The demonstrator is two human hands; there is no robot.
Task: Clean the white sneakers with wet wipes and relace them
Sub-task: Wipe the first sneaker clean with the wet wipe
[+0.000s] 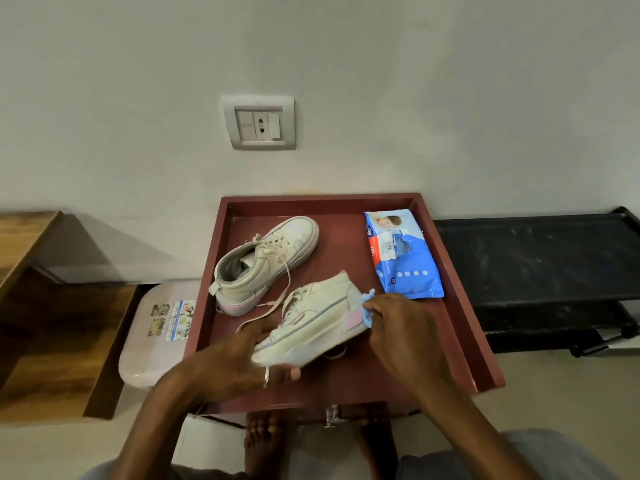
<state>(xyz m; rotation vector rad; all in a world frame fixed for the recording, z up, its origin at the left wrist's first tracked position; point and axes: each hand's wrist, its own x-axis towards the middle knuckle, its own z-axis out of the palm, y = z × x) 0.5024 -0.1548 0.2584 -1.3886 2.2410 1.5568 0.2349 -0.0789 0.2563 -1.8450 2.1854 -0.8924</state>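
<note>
Two white sneakers with pink heel patches are over a dark red tray-topped table [460, 306]. The near sneaker [318, 317] is tilted on its side, toe toward me, and my left hand [239, 362] grips it round the toe and sole. My right hand [401, 327] pinches a blue wet wipe [367, 308] against that sneaker's heel. The far sneaker [266, 261] stands upright on the tray, its laces loose and trailing. A blue pack of wet wipes [403, 256] lies flat at the tray's right side.
A wall with a socket plate [259, 123] rises just behind the tray. A black rack [540, 268] stands to the right, a wooden shelf [41, 306] to the left, and a pale plastic stool [156, 337] beside the tray. My bare feet [263, 441] show under the table.
</note>
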